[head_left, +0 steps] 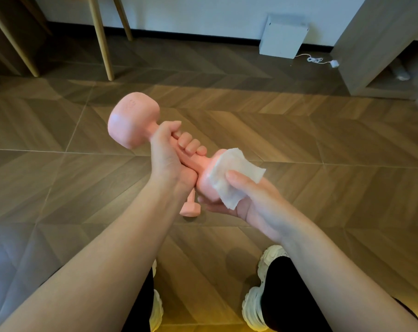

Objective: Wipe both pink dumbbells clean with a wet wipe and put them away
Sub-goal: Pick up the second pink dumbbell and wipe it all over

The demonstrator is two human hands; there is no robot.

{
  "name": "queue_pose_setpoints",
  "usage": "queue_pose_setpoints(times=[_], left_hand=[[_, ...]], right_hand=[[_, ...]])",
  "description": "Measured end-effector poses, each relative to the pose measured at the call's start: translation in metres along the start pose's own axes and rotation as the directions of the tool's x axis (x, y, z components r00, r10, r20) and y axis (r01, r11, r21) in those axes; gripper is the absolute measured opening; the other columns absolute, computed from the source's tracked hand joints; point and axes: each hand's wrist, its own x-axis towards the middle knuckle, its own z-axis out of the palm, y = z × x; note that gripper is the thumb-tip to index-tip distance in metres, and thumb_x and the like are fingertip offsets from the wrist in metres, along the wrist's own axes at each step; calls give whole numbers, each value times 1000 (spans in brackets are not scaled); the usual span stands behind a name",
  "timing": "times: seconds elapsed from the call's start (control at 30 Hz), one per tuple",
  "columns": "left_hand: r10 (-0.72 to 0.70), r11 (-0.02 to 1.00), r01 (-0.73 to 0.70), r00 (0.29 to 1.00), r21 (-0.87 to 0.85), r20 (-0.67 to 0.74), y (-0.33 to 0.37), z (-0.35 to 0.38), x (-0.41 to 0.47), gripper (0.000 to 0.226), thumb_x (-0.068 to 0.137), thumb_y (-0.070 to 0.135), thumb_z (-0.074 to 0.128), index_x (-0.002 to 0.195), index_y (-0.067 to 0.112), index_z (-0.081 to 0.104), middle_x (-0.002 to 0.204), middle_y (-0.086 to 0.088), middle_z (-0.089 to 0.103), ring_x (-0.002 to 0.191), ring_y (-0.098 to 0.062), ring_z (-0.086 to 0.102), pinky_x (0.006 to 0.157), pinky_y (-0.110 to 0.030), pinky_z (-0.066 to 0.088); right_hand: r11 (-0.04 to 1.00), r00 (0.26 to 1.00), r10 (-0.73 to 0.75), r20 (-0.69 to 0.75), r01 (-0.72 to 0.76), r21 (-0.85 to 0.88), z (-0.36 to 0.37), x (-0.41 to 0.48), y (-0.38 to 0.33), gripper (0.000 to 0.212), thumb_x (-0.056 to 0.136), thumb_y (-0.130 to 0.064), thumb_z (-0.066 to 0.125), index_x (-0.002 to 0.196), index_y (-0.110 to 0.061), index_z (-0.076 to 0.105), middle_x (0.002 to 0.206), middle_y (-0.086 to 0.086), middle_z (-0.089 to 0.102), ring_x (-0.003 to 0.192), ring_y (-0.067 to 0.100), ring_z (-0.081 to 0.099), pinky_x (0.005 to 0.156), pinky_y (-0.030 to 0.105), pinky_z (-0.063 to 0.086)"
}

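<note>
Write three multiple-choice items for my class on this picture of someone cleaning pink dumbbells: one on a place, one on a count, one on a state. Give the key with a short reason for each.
1. Where is the second dumbbell?
A. On the wooden floor, below the hands
B. On a shelf
C. In the right hand

2. How many pink dumbbells show?
A. One
B. Two
C. Three

3. What is the wet wipe doing?
A. Lying on the floor
B. Pressed by the right hand on the held dumbbell's near head
C. Folded in a packet

Key:
1 A: the second dumbbell lies on the floor, partly hidden behind the wrists.
2 B: the held dumbbell plus the one on the floor.
3 B: the right hand holds the wet wipe against the near head, while the left hand grips the handle.
</note>
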Motion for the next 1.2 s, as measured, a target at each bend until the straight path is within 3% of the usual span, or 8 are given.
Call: queue_pose_setpoints(times=[0.23, 0.43, 0.5, 0.6, 0.77, 0.87, 1.0, 1.2], left_hand=[[18, 1000, -18, 1000, 25, -9, -2, 0, -4, 35, 90, 13, 42, 61, 20, 25, 49, 6, 18, 42, -13, 18, 43, -23, 27], [14, 999, -14, 1000, -40, -1, 4, 0, 1, 34, 89, 14, 42, 60, 21, 26, 49, 7, 18, 41, -12, 19, 42, -22, 28], [3, 999, -3, 1000, -49, 4, 3, 0, -1, 35, 90, 14, 41, 60, 21, 25, 48, 7, 18, 41, -12, 19, 41, -22, 27], [7, 999, -6, 1000, -48, 15, -2, 3, -3, 36, 90, 11, 42, 59, 20, 25, 46, 6, 20, 40, -11, 19, 39, -21, 26], [7, 999, -3, 997, -48, 78, 1, 0, -1, 38, 90, 15, 44, 55, 21, 30, 48, 7, 22, 42, -12, 21, 45, -24, 31], [12, 997, -6, 996, -73, 86, 1, 1, -3, 34, 90, 19, 51, 60, 19, 36, 50, 6, 32, 44, -11, 33, 51, -23, 39], [9, 996, -9, 1000, -91, 3, 1, 5, -2, 28, 88, 22, 60, 67, 19, 42, 56, 5, 41, 48, -11, 44, 60, -25, 42], [-1, 994, -4, 999, -105, -51, 6, 1, 3, 29, 88, 23, 59, 66, 18, 41, 55, 4, 41, 47, -13, 42, 54, -24, 39]], right_hand=[[997, 979, -1, -204, -16, -79, 14, 9, 10, 58, 82, -44, 67, 129, -12, 55, 113, 25, 69, 88, 37, 69, 87, 54, 56], [996, 999, 17, -41, -21, -89, 1, 5, -1, 54, 83, -29, 69, 132, -11, 52, 117, 16, 66, 100, 30, 67, 89, 51, 54], [992, 990, 16, -142, -33, -118, 6, 8, 2, 65, 74, -40, 77, 130, -17, 52, 119, 16, 68, 100, 31, 69, 83, 48, 58], [992, 973, 23, -229, -50, -112, 12, 11, 2, 63, 78, -55, 66, 129, -19, 53, 115, 28, 66, 86, 35, 69, 79, 52, 59], [998, 999, 44, 20, -45, 40, -1, 1, -11, 57, 84, -26, 65, 137, -14, 47, 123, 19, 62, 98, 29, 65, 80, 51, 57], [1000, 995, -2, -96, 0, -24, 3, 2, -8, 63, 72, -20, 76, 129, -21, 50, 113, 3, 66, 91, 14, 69, 64, 31, 57], [992, 962, -78, -261, 48, -118, 8, 9, 0, 66, 68, -43, 80, 124, -24, 51, 120, 5, 67, 97, 17, 70, 69, 31, 56], [994, 987, -105, -123, 106, -1, 5, 3, -7, 50, 81, -23, 66, 128, -16, 53, 113, 0, 65, 95, 11, 65, 65, 29, 55]])
